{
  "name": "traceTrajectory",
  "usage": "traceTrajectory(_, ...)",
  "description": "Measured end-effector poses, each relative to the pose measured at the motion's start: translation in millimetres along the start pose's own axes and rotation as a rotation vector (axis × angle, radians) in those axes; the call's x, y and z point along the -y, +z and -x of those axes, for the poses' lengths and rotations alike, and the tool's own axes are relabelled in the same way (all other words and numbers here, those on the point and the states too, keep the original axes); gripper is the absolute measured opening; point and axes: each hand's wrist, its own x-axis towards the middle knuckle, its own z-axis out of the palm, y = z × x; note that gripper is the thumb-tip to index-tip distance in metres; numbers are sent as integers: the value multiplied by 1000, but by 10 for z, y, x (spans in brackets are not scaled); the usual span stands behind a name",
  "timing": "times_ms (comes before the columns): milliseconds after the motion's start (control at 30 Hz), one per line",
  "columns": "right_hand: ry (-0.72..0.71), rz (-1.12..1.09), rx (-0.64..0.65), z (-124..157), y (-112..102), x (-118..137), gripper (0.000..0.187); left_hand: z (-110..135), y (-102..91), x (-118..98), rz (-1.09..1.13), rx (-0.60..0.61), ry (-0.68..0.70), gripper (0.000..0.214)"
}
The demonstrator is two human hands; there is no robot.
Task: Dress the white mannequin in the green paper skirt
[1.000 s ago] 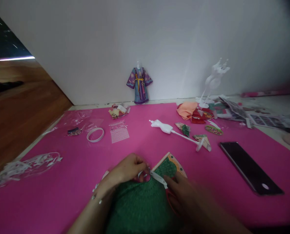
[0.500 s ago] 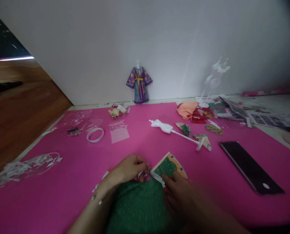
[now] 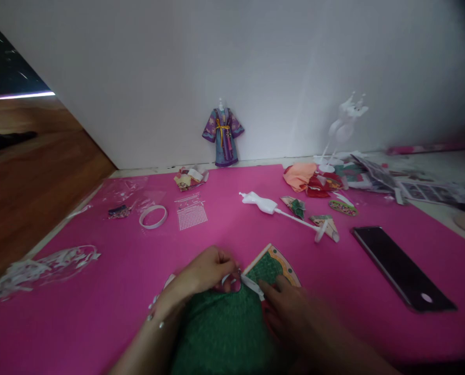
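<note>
A large piece of green patterned fabric (image 3: 220, 333) lies in front of me, and its fan-shaped far corner (image 3: 269, 265) has an orange and cream border. My left hand (image 3: 212, 268) is closed in a pinch on the fabric's inner edge, beside a small curved opening where pink shows. My right hand (image 3: 291, 307) is closed around scissors (image 3: 253, 286). Their pale blades point up and left toward my left fingertips, at the fabric's edge. Part of a red handle shows under the right hand; most of it is hidden.
Beyond my hands a white doll mannequin (image 3: 260, 202) lies on the pink mat (image 3: 131, 291). A roll of white tape (image 3: 153, 216) and a bead sheet (image 3: 192, 216) are left, a phone (image 3: 400, 268) right. A robed mannequin (image 3: 223, 135) leans on the wall.
</note>
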Motion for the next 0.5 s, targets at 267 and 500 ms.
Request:
traceTrajectory(267,20,-16,-57,-21,34,3,31,-14,1,39,51,-49,-3,22)
traceTrajectory(500,17,-209,-77,17,-13,4,27,-51,-57,30,188,-203,74,29)
